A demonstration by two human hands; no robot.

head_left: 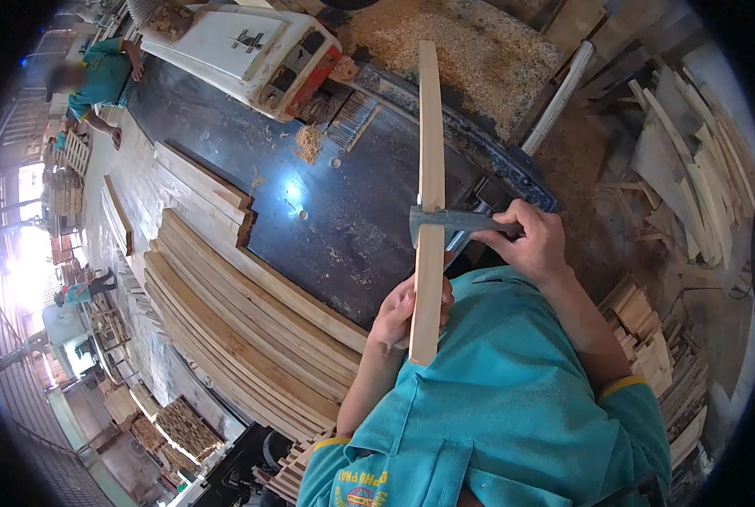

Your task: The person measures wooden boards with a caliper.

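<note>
A long, slightly curved wooden strip (430,127) is held up over the dark metal machine table (344,245). My left hand (397,316) is wrapped round the lower part of the strip. My right hand (530,238) is closed on the end of a grey metal caliper (466,221). The caliper's jaws sit across the strip a little above my left hand. Part of my left hand is hidden behind the strip.
Curved wooden strips (242,313) lie stacked at the left. Behind the table stands a white and red machine (242,63) beside sawdust (470,51). A co-worker (107,80) stands far left; wood pieces (699,160) are piled at the right.
</note>
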